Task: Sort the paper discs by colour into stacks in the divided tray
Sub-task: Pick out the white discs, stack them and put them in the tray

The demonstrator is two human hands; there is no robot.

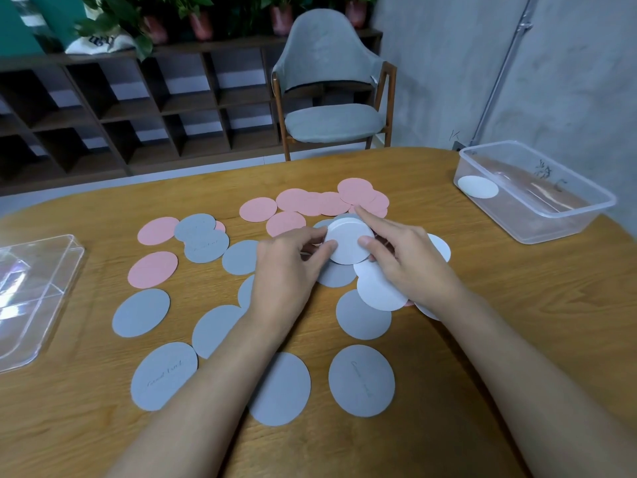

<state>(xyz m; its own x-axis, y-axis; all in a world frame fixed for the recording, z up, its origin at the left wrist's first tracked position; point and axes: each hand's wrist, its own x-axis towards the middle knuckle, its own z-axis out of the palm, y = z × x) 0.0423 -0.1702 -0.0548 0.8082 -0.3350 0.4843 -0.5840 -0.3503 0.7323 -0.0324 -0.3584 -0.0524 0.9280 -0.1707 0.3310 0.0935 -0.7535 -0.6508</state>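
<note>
**While both hands hold a white stack, loose discs ring them**

Where the fingers (331, 246) of the left hand (289, 267) curl in, thumb on top, they pinch the near-left edge of a stack of white discs (348, 241). The right hand (410, 267) grips the same stack from the other side: its thumb presses the top face and its forefinger stretches along the far rim. The stack is held a little above the desk (517, 305), tilted slightly toward the person.

Just under the right palm lie more white discs (377, 291), overlapping, partly hidden by the hand. Grey discs (141, 317) spread below and to the left of both wrists, most lying apart, some with faint handwriting. Beyond the fingertips a cluster of pink discs (300, 200) overlaps in a row, and a few more pink ones lie farther left among grey ones.

Well to the left of the hands, at the desk's edge, sits a clear tray (34, 305) with dividing walls. Well to the right stands a plastic tub (537, 215) holding one white disc (477, 187). Behind the desk are a grey chair (331, 84) and dark shelves (138, 108).
</note>
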